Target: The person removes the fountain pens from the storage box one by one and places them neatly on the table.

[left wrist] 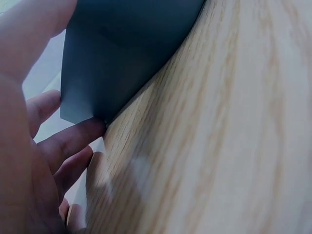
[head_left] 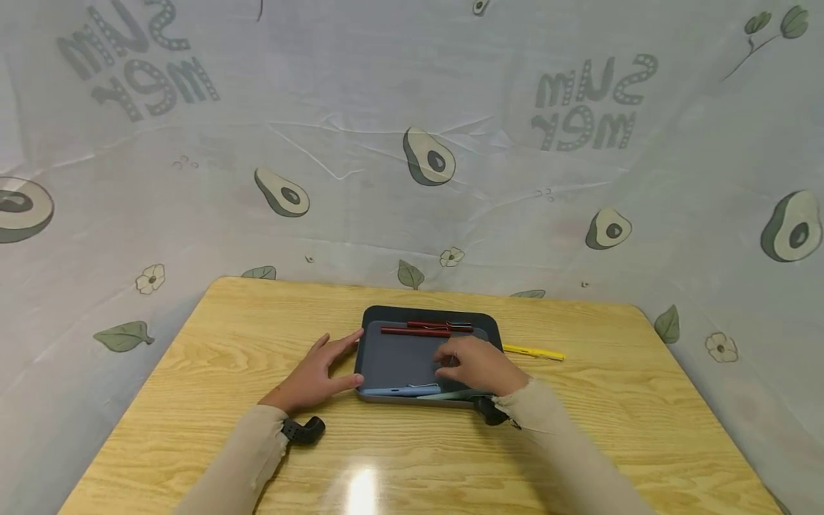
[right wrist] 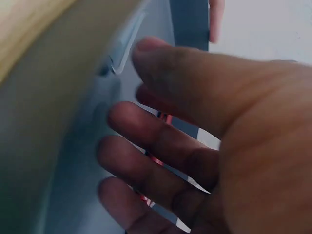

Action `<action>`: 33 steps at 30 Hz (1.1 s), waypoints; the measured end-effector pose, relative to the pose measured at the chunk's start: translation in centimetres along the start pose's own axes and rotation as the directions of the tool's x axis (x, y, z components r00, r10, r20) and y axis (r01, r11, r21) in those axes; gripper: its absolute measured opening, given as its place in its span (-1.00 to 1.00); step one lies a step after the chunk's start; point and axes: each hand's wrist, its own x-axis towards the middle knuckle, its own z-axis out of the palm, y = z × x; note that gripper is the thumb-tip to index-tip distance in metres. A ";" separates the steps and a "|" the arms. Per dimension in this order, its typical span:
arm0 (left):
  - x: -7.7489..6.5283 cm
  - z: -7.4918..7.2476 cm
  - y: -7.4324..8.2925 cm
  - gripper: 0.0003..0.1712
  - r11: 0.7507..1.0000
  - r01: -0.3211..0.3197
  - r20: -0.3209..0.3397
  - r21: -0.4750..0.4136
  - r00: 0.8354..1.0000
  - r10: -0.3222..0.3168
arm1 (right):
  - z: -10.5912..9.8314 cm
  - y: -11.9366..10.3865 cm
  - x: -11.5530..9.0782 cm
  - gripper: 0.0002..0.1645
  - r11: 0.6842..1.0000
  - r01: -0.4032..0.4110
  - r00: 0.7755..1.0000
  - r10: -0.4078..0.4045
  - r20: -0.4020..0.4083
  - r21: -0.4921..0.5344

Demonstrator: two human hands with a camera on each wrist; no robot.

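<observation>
A dark grey tray (head_left: 395,357) sits on the wooden table. My left hand (head_left: 313,377) is at its left side, thumb and fingers spread; in the left wrist view, fingertips touch the tray's outer wall (left wrist: 117,58). Over the tray's right half hovers my right hand (head_left: 481,365), its fingers loosely bent with nothing between them. Two dark red pens (head_left: 415,332) lie along the far side inside the tray. Along the near side lie a light blue pen (head_left: 389,391) and a pale green pen (head_left: 450,395), the latter partly hidden by the right wrist.
A yellow pen (head_left: 534,352) lies on the table just right of the tray. The wooden table (head_left: 257,329) reaches back to a pale cloth (head_left: 360,236) printed with avocados and leaves. Each wrist wears a black strapped device (head_left: 304,431).
</observation>
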 end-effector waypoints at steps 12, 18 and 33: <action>-0.2 -0.1 0.1 -0.03 1.000 -0.027 -0.005 -0.001 1.000 0.027 | 2.5 0.0 0.3 -0.92 0.999 0.029 0.998 -0.031 0.063 0.036; -0.4 0.2 -0.5 -0.02 1.000 -0.030 -0.015 0.010 0.999 0.030 | 3.0 -0.2 0.3 -0.91 0.999 0.025 0.998 -0.027 0.051 0.039; -0.3 0.6 -1.1 0.00 0.999 -0.035 -0.005 0.020 0.999 0.035 | 2.8 0.8 -0.6 -0.81 0.982 -0.011 1.000 0.009 0.013 0.187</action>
